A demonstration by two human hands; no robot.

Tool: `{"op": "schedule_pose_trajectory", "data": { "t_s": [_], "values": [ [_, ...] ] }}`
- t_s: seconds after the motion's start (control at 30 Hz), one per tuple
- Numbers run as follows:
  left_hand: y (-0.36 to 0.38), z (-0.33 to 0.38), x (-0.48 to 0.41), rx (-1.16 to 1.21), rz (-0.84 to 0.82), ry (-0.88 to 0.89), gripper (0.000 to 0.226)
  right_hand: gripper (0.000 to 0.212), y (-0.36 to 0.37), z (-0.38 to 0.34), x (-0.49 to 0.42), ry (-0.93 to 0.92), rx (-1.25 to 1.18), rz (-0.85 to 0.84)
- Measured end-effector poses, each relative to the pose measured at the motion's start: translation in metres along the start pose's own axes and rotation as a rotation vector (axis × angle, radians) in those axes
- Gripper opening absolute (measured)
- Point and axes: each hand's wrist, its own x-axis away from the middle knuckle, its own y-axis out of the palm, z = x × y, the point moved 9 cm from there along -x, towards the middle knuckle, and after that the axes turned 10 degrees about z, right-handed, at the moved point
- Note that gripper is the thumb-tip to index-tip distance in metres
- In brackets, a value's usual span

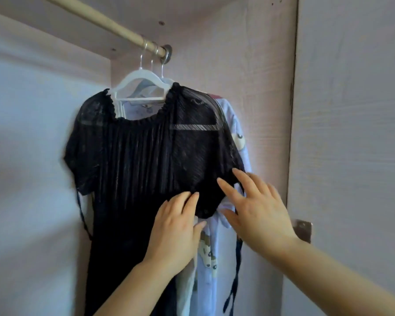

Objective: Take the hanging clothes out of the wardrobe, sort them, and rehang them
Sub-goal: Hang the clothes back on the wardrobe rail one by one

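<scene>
A black pleated dress (pixel 132 169) hangs on a white hanger (pixel 139 85) from the wardrobe rail (pixel 94 18), near the rail's right end. Behind it hangs a pale blue garment with cartoon prints (pixel 209 265), partly hidden by the dress. My left hand (pixel 176 226) lies with straight fingers against the dress's right side, fingertips on the sleeve hem. My right hand (pixel 258 210) has its fingers spread and touches the edge of the black sleeve. Neither hand grips the cloth.
Three hanger hooks sit close together on the rail beside its metal end bracket (pixel 167 54). The wardrobe's pinkish side panel (pixel 249 87) stands right behind the clothes. The open door (pixel 351 133) with a hinge (pixel 302 229) is at the right. A pale wall lies to the left.
</scene>
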Motion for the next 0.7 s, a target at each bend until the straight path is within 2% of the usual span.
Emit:
{"op": "schedule_pose_trajectory", "data": {
  "t_s": [0.17,0.37,0.53,0.7],
  "values": [
    [0.01,0.087,0.014,0.167,0.058,0.1,0.05,0.062,-0.049,0.056,0.094,0.064,0.053,-0.111],
    [0.013,0.248,0.053,0.362,0.002,0.258,0.05,0.058,-0.147,0.143,0.209,0.178,0.212,-0.264],
    [-0.006,0.404,0.117,0.506,-0.047,0.402,0.042,0.057,-0.264,0.221,0.315,0.346,0.393,-0.353],
    [-0.021,0.564,0.187,0.699,-0.167,0.535,0.06,0.059,-0.408,0.291,0.433,0.551,0.636,-0.449]
  ]
}}
